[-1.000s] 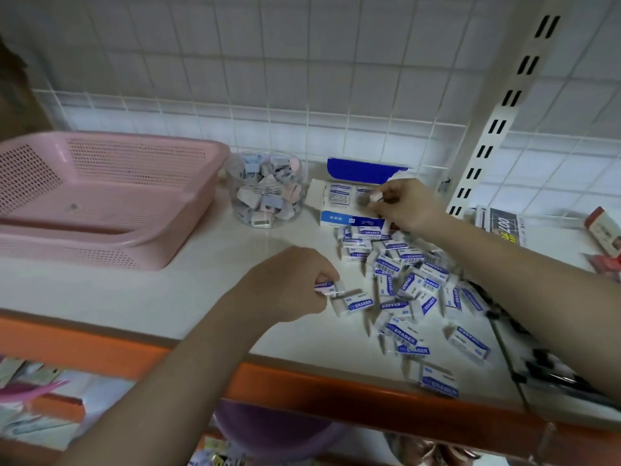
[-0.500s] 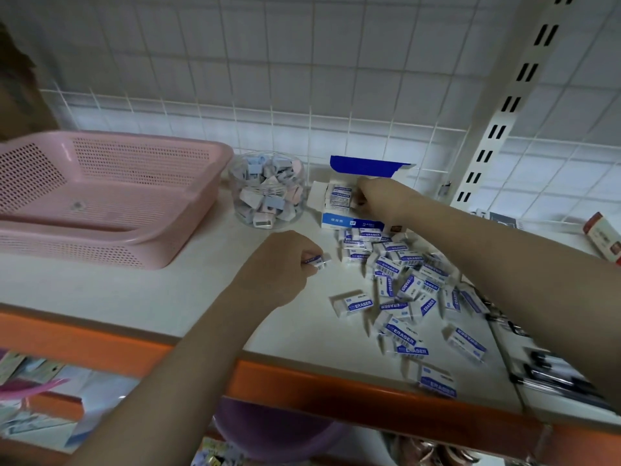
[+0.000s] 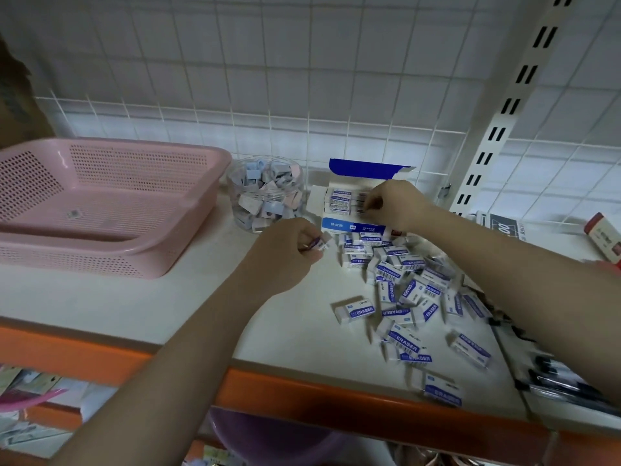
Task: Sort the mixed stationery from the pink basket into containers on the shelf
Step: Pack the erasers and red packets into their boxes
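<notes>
Nearest to us, many small erasers (image 3: 396, 297) lay loose in a heap on the white shelf (image 3: 134, 304), some close to its orange front edge. Our left hand (image 3: 285, 253) had curled its fingers around one eraser (image 3: 319, 244). A second before, that hand was lower down by the heap; now it had lifted the eraser up and carried it close to the box. We think this eraser was next to go in.

A bit farther back, our right hand (image 3: 391, 205) had moved from the front of the eraser box (image 3: 349, 210) right over its open top. Its fingers were bent and pressed on the row of erasers packed inside. We could not tell if it still pinched one. It looked like one more eraser had just been tucked in.

Beside the box stood a clear jar (image 3: 265, 193) of small clips. On the far left sat the pink basket (image 3: 111, 210). We saw nothing left in it, so only the heap still needed packing.
</notes>
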Available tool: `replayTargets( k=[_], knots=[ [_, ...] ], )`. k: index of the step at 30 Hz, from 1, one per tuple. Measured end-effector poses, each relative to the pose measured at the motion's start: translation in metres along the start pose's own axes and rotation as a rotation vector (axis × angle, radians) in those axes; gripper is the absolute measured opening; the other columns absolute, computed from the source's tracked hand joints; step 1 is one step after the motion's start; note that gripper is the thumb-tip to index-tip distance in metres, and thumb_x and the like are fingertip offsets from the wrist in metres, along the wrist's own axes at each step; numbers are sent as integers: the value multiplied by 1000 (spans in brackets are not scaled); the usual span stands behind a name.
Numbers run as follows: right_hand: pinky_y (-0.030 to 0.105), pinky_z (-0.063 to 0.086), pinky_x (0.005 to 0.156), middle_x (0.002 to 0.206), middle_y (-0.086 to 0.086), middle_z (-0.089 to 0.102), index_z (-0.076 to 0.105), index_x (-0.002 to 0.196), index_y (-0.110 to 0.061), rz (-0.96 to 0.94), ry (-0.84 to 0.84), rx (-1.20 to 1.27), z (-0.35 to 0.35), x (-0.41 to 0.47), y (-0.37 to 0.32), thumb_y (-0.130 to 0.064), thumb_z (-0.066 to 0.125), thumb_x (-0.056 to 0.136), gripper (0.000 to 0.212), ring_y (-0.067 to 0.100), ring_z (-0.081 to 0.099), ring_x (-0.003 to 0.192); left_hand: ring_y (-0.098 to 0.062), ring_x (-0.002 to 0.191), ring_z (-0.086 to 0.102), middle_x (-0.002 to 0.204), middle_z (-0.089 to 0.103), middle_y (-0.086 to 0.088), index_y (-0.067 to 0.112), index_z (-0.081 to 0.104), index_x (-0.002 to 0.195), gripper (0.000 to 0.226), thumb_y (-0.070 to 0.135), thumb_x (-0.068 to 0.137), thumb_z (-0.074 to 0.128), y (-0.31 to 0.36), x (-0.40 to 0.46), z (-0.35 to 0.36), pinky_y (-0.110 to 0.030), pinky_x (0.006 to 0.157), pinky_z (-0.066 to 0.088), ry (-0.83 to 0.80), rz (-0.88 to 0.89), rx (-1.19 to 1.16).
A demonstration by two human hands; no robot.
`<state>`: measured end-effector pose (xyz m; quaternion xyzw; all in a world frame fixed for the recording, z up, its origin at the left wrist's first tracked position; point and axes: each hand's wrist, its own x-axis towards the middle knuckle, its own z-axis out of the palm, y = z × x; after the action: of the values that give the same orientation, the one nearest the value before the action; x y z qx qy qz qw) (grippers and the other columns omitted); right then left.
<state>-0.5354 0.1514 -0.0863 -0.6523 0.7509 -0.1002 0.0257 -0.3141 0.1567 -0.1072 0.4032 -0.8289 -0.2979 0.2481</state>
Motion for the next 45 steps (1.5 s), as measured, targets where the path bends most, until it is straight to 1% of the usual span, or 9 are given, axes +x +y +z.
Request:
replayTargets(
  k=[6, 10, 15, 20, 24, 29, 36, 40, 45],
  knots=[
    [26, 54, 76, 89, -7, 70, 71, 91, -23, -1, -47, 144, -26, -66, 6, -15, 59, 90, 15, 11, 66, 80, 3, 65, 56, 90, 69, 1, 6, 68, 109, 27, 12, 83, 70, 18, 43, 7, -2, 61, 41, 40, 91, -58],
    [4, 40, 68, 96, -13, 69, 72, 99, -23, -10, -26, 186, -29, -112, 7, -22, 61, 90, 15, 5, 62, 90, -2, 67, 56, 94, 72, -8, 4, 70, 102, 19, 15, 88, 64, 30, 70, 23, -4, 63, 39, 74, 156, -4],
    [23, 46, 81, 96, -4, 72, 72, 102, -22, 4, 13, 252, -19, -144, 4, -21, 63, 88, 17, 11, 65, 86, -13, 65, 53, 78, 62, -6, 12, 60, 125, 39, 6, 86, 62, 32, 97, 36, -27, 69, 49, -30, 234, 41],
    [23, 46, 81, 100, -6, 68, 71, 101, -26, -98, -7, 265, -8, -158, 6, -20, 63, 88, 16, 8, 60, 86, -13, 64, 55, 72, 54, -2, 6, 60, 93, 23, 13, 78, 76, 32, 119, 44, -9, 54, 43, -44, 163, -12],
    [3, 33, 84, 113, -9, 65, 68, 113, -24, -154, -10, 214, -5, -165, 12, -9, 62, 88, 30, 7, 56, 103, -10, 65, 57, 79, 62, -6, 7, 61, 90, 26, 28, 81, 72, 27, 131, 50, -22, 59, 45, -13, 210, 68],
    [39, 52, 86, 120, 2, 64, 69, 113, -26, -264, 96, 40, 7, -164, 9, -5, 61, 83, 38, 27, 61, 105, -8, 74, 53, 85, 60, 3, 11, 68, 95, 28, 35, 81, 71, 26, 138, 54, -11, 60, 35, -32, 265, 174],
    [32, 52, 76, 97, -3, 68, 67, 102, -20, -310, 153, -39, 6, -165, 10, -26, 38, 87, 34, 22, 60, 89, -14, 82, 52, 96, 64, -4, 7, 65, 96, 32, 33, 79, 73, 23, 143, 53, -23, 65, 36, -80, 240, 402],
    [21, 44, 77, 94, -6, 64, 63, 109, -18, -149, 378, 261, 2, -174, 10, -30, 52, 90, 25, 12, 56, 87, -18, 91, 60, 102, 67, -5, 10, 66, 105, 29, 30, 84, 69, 26, 141, 52, -24, 70, 39, -85, 276, 487],
    [25, 52, 71, 102, -11, 54, 39, 105, -37, 77, 487, 637, -1, -185, 7, -18, 47, 96, 22, 6, 65, 83, -15, 91, 61, 103, 70, -1, 13, 72, 102, 18, 15, 90, 59, 28, 131, 50, -23, 75, 43, -73, 374, 460]
  ],
)
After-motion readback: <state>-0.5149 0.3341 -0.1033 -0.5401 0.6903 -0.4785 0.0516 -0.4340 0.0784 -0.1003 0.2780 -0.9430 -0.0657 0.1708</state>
